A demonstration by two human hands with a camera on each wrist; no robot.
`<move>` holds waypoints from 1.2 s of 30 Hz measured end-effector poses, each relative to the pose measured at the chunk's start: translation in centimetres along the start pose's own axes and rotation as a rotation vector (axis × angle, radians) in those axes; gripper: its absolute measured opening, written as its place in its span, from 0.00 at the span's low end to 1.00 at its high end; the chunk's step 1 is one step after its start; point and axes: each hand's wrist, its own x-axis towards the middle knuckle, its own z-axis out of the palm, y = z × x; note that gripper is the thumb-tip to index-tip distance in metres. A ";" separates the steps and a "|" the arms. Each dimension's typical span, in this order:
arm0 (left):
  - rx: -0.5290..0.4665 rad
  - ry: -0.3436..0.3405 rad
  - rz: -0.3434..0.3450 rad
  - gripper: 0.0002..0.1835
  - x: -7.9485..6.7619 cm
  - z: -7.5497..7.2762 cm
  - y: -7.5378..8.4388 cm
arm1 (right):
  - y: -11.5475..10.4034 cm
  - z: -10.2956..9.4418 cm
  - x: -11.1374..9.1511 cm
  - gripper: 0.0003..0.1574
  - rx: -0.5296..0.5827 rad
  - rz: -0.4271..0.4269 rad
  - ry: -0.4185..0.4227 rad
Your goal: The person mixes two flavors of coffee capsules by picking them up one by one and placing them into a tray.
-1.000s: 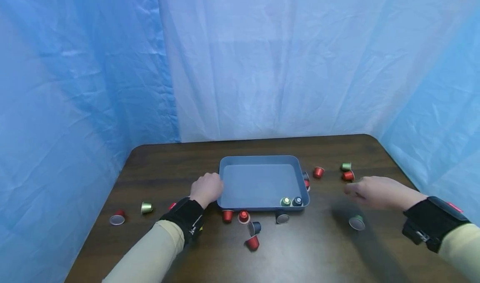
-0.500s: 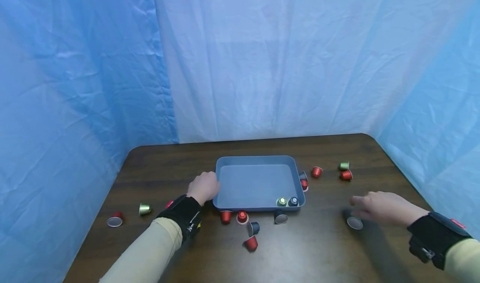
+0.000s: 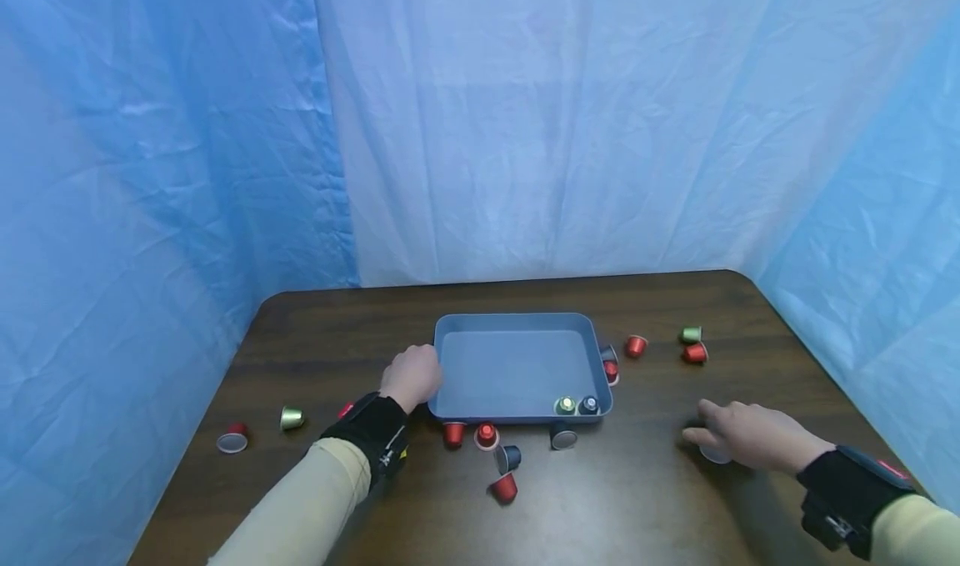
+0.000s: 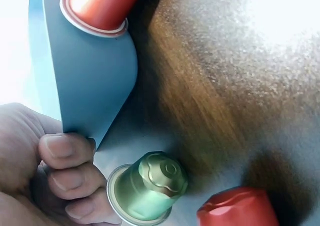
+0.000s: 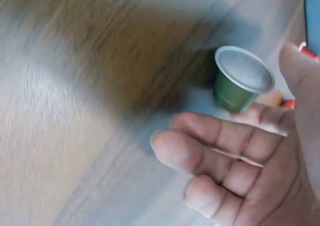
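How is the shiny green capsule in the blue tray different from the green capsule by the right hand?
The shiny green capsule stands narrow end up; the darker-looking green capsule by the right hand shows its silver lid. The first sits inside the blue tray; the second is outside. Both are green.

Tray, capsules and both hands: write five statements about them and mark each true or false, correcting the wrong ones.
1. The left hand grips the edge of the blue tray. True.
2. The tray holds three red capsules. False: it holds one light green capsule and one dark capsule.
3. Both capsules in the tray are near its right corner closest to the person. True.
4. The right hand is inside the tray. False: it is off to the tray's right, by a foil-lidded green capsule.
5. The right hand holds a red capsule. False: its fingers hold no red capsule.
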 end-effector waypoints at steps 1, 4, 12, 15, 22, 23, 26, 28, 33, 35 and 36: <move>0.001 0.002 0.000 0.11 -0.1 0.0 0.0 | -0.1 0.1 0.1 0.24 0.001 0.005 0.010; 0.009 0.012 0.006 0.10 -0.3 0.0 0.1 | -0.5 0.6 0.3 0.25 -0.004 0.033 0.037; -0.006 0.024 0.004 0.10 -0.2 0.4 0.0 | -0.7 1.1 0.5 0.15 0.070 0.057 0.012; -0.008 0.030 0.001 0.09 -0.2 0.5 0.0 | -0.6 1.0 0.5 0.17 0.066 0.060 0.012; -0.018 0.027 -0.009 0.09 -0.2 0.4 0.0 | -0.7 1.0 0.3 0.32 0.004 0.118 0.001; -0.022 0.023 -0.013 0.09 -0.2 0.4 0.1 | -0.6 1.0 0.3 0.34 0.016 0.132 -0.020; -0.028 0.011 -0.024 0.09 -0.2 0.4 0.2 | -0.7 1.2 0.3 0.36 0.086 0.187 -0.100; -0.031 0.005 -0.029 0.09 -0.2 0.4 0.2 | -0.7 1.3 0.4 0.35 0.130 0.205 -0.126; -0.044 0.006 -0.039 0.09 -0.3 0.4 0.2 | -0.9 1.6 0.5 0.24 0.147 0.159 -0.075; -0.049 0.009 -0.040 0.10 -0.3 0.5 0.1 | -1.0 1.7 0.6 0.21 0.133 0.143 -0.041; -0.050 0.009 -0.040 0.10 -0.3 0.5 0.1 | -1.1 1.7 0.7 0.21 0.127 0.138 -0.026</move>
